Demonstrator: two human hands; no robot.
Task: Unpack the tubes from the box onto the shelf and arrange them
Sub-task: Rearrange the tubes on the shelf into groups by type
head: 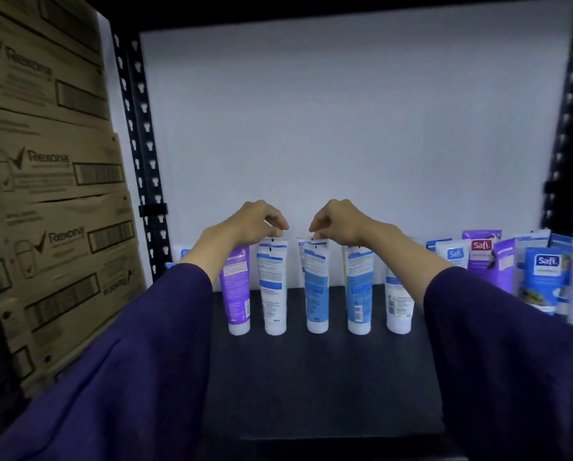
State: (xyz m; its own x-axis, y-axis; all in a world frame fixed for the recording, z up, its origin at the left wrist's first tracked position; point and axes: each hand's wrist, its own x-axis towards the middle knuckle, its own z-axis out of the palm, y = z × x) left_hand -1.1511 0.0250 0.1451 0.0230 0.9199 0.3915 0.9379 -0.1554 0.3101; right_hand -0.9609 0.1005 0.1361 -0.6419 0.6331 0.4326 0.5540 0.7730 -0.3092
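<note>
Dark shelf (311,377), white back wall. Five tubes stand cap-down in a row. Your left hand (255,221) pinches the crimped top of the white tube (274,287); your right hand (336,221) pinches the blue tube (316,287). Likely light, soft-walled and tippy: hold the stiff crimp. Rexona cartons (45,194) stacked left.

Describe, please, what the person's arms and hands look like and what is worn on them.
Both arms wear loose, wide, dark purple sleeves, the left sleeve and right sleeve, ending partway up the forearms. The left hand and right hand are bare; no gloves, rings or watch are visible.
</note>
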